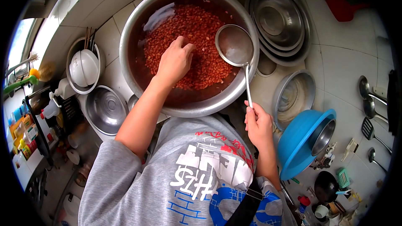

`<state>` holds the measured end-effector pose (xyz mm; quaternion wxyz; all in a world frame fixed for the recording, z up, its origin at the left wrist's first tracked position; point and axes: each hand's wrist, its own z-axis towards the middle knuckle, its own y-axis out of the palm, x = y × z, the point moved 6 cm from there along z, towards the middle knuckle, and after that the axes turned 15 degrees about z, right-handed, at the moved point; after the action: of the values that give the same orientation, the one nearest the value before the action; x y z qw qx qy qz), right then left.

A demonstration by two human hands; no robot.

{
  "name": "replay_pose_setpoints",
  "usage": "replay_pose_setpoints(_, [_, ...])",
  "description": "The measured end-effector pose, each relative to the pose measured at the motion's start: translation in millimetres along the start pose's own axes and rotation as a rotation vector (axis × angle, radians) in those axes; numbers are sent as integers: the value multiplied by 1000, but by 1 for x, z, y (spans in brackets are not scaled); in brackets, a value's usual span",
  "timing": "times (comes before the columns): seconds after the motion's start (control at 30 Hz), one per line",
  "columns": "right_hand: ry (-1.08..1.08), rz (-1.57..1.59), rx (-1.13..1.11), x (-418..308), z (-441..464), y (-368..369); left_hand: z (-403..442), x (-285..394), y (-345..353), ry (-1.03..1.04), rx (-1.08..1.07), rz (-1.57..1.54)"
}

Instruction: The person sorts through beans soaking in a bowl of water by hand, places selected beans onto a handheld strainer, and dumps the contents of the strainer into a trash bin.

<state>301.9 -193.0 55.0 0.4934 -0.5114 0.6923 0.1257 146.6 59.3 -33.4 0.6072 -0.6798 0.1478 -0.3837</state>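
Right fingers point(252, 117) gripping metal ladle point(240, 54), oval reddish kernels point(205, 56)

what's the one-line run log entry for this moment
left hand: over reddish kernels, fingers bent | right hand: gripping long-handled strainer | strainer head: over metal basin | kernels: in reddish liquid

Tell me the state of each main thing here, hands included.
Reddish kernels: wet, loose
Large basin: upright, holding the kernels
Strainer: held, head above the basin
Left hand: fingers curled, over the kernels
Right hand: gripping the strainer
Steel bowls: nested
Blue basin: holding a smaller bowl
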Motion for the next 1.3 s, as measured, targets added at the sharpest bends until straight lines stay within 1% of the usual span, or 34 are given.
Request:
replay_pose_setpoints(0.1, [28, 28, -15, 6, 1, 5, 0, 0, 0, -40, -23, -1])
replay_pose_setpoints(0.27, [69, 44, -100, 11, -1, 11, -1, 5, 4, -13, -32, -47])
replay_pose_setpoints(0.37, [125, 105, -132, 10, -3, 14, -3, 4, 9, -13, -39, -93])
replay_pose_setpoints(0.5, [142, 126, -112, 9, -4, 16, -1, 2, 13, -63, -72, -210])
replay_pose_setpoints(0.6, [145, 135, -125, 9, -5, 18, 1, 3, 14, -54, -75, -243])
replay_pose_setpoints(1.0, [163, 164, -156, 13, -7, 18, 1, 3, 19, -48, -45, -245])
replay_pose_setpoints(1.1, [165, 166, -165, 14, -8, 18, 0, 2, 15, -112, -49, -285])
replay_pose_setpoints(1.2, [168, 171, -174, 15, -10, 18, -2, -2, 16, -238, -137, -300])
replay_pose_setpoints(1.3, [175, 171, -180, 14, -11, 18, -4, -2, 14, -317, -194, -330])
